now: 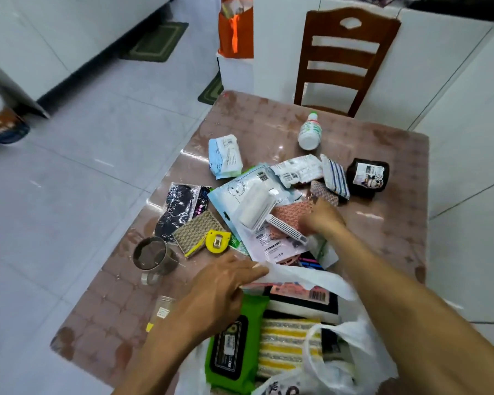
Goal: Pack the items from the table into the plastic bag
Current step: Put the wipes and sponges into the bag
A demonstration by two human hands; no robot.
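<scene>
The white plastic bag (330, 280) lies open at the table's near edge. Inside it are a green wipes pack (234, 346), a yellow striped cloth (288, 346) and a barcoded box (303, 297). My left hand (220, 289) pinches the bag's far rim. My right hand (321, 216) reaches into the pile, fingers curled onto a pink mesh pad (290, 216); blur hides any grip. Beside it a lint roller (258, 208) rests on its white packet. Farther off are a white bottle (310, 132), a wipes packet (224, 155), a striped cloth (335, 175) and a dark round pack (367, 173).
On the left part of the brown table (388, 223) sit a glass mug (153, 256), a yellow tape measure (217, 240), a woven pad (196, 230), a black patterned pouch (180, 206) and a small clear bag (163, 309). A wooden chair (345, 58) stands behind the table.
</scene>
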